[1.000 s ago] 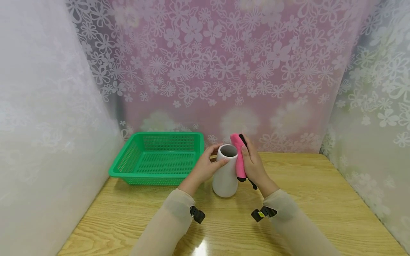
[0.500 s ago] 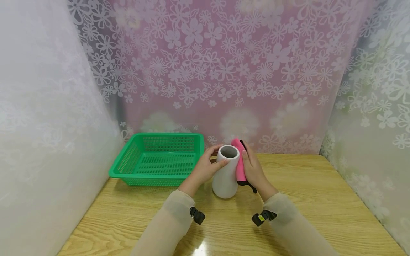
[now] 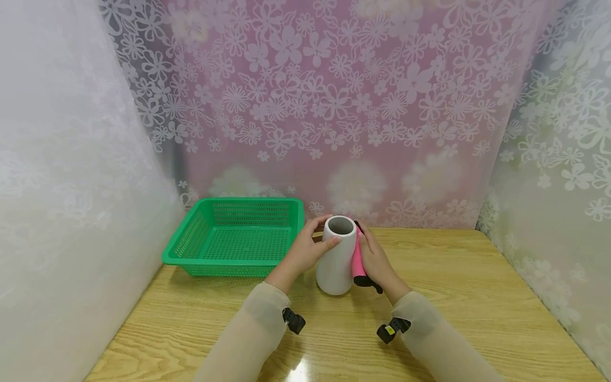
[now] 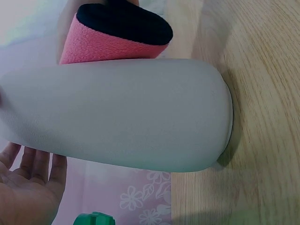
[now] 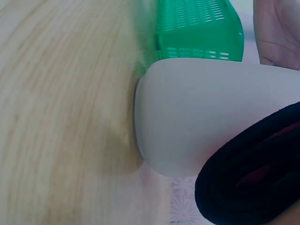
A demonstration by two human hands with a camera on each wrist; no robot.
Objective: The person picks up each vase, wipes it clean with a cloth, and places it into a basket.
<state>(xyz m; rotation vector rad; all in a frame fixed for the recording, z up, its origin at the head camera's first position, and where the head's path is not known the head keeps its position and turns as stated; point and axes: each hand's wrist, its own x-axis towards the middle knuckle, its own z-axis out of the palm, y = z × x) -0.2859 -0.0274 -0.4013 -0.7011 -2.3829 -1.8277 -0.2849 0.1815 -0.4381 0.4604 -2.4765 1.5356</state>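
Head: left grip (image 3: 304, 249) round vase (image 3: 335, 267), right grip (image 3: 376, 259) seemingly round cloth (image 3: 357, 263)

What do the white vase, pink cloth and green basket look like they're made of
White vase: probably matte ceramic, judging by its smooth, dull surface. Pink cloth: likely microfiber or fleece, given its fuzzy nap. Green basket: likely molded plastic, slightly glossy, given its regular perforations and rim highlights.

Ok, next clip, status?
Left hand grips white tapered vase near top. Right hand holds folded pink black-edged cloth against it. Green plastic basket at left, not in the way.
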